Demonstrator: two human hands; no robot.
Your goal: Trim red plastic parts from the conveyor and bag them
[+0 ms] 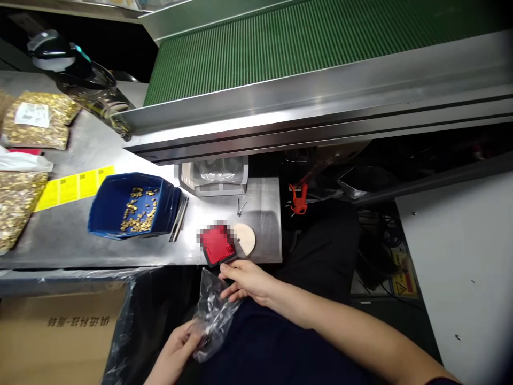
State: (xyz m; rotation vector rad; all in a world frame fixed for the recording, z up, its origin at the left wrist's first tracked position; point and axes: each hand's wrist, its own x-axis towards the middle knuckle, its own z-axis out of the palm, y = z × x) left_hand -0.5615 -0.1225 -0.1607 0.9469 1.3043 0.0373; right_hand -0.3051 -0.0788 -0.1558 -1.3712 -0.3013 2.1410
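Note:
My left hand is closed on the lower part of a clear plastic bag, which hangs crumpled in front of the table edge. My right hand has its thumb and forefinger closed at the near corner of a flat red-and-black box, while its other fingers lie against the upper side of the bag. Part of the box is blurred out. Just behind it, partly covered, lies a pale round disc with a small dark hole.
A blue bin holds small brass parts, with tweezers beside it. Behind stands a grey bin with clear plastic. Bags of brass parts and yellow labels lie left. A green conveyor crosses the back; a cardboard box stands front left.

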